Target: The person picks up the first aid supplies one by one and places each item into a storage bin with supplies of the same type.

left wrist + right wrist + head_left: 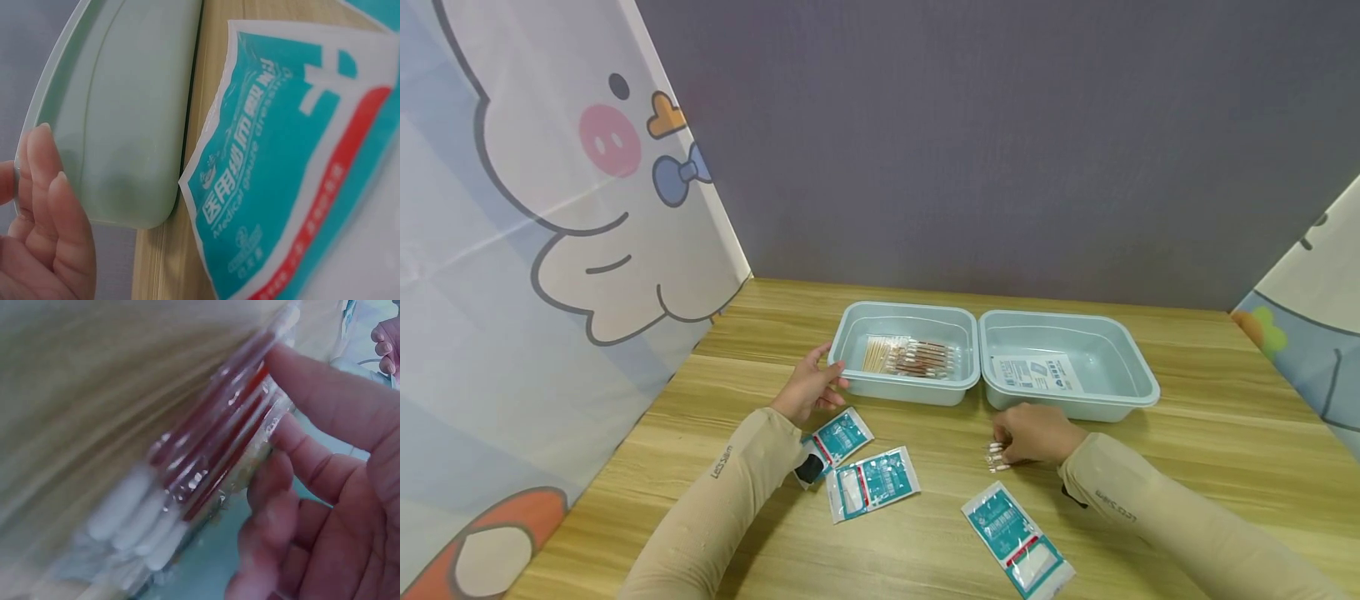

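My left hand [808, 387] holds the near left corner of a pale blue plastic basin [910, 388], its thumb on one side of the rim and its fingers on the other. In that basin lie swabs with brown shafts [925, 357] and a bundle of pale wooden sticks [876, 354]. My right hand [1041, 433] pinches a clear packet of swabs [215, 431] with red-brown shafts and white tips, just above the table in front of the second basin [1120, 367]. Under the left wrist lies a teal gauze dressing packet [269, 156], partly covered in the head view.
A second gauze packet [874, 483] lies between the arms, and a third [1018, 540] nearer the front, left of the right forearm. A printed white packet [1037, 372] sits inside the right basin. Behind the wooden table [730, 333] stands a grey wall [1000, 150].
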`<state>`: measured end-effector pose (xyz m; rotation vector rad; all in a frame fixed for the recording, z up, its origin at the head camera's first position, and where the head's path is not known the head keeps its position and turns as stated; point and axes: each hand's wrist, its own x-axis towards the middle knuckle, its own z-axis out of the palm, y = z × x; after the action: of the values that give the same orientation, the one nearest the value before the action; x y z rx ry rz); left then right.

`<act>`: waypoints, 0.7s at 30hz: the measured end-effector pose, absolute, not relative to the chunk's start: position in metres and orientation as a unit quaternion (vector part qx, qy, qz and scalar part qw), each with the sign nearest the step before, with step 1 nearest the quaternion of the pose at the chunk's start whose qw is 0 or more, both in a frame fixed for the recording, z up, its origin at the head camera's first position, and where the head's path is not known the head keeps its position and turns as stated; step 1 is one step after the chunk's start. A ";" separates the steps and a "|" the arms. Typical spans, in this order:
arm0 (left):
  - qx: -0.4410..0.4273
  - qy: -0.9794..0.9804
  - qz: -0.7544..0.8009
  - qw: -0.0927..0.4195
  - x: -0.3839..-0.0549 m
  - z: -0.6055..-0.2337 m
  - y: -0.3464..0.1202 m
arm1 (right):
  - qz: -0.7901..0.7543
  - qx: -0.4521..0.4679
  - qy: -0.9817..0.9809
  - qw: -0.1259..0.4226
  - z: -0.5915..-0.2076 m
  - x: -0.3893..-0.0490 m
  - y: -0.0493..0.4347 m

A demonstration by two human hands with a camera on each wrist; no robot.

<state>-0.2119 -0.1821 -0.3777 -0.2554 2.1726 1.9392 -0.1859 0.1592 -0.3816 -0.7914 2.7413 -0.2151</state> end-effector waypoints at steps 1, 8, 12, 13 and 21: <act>-0.087 0.739 0.659 0.109 -0.212 -0.378 -0.182 | -0.074 -0.273 0.949 0.141 -0.381 -0.186 0.160; -0.091 0.739 0.659 0.108 -0.212 -0.378 -0.181 | -0.076 -0.277 0.948 0.140 -0.382 -0.184 0.163; -0.089 0.740 0.658 0.107 -0.212 -0.377 -0.181 | -0.080 -0.290 0.944 0.135 -0.382 -0.184 0.166; -0.089 0.741 0.658 0.106 -0.212 -0.378 -0.181 | -0.082 -0.293 0.943 0.134 -0.383 -0.184 0.167; -0.085 0.741 0.657 0.108 -0.211 -0.377 -0.182 | -0.109 -0.293 0.939 0.144 -0.388 -0.185 0.166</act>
<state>-0.2114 -0.1819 -0.3772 -0.2514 2.1811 1.9333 -0.1853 0.1655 -0.3882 -0.8457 2.7056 -0.3140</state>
